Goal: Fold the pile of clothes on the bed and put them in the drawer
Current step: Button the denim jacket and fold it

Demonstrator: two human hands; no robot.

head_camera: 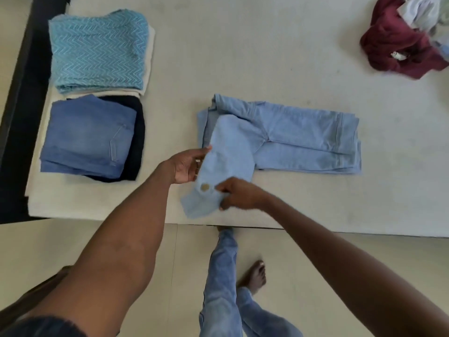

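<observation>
One bed (279,57) fills most of the view, covered in a pale sheet. On it, at the far left, lie two stacks of folded clothes. The farther stack has a teal zigzag knit (98,51) on a cream piece; the nearer has folded blue denim (88,136) on a dark garment (138,142). At the far right corner sits one unfolded pile (410,35): a maroon garment with at least two pale pieces on top, too blurred to count surely.

In the middle lies one light-blue denim shirt (303,137), its body folded flat, with one sleeve (226,156) drawn toward the bed's near edge. The left hand (188,166) holds the sleeve's left edge, thumb on top and fingers curled beneath. The right hand (239,194) pinches the cuff, just beside its one tan button (204,188).

Below the bed edge show two legs in jeans and one bare foot (254,276) on the floor.
</observation>
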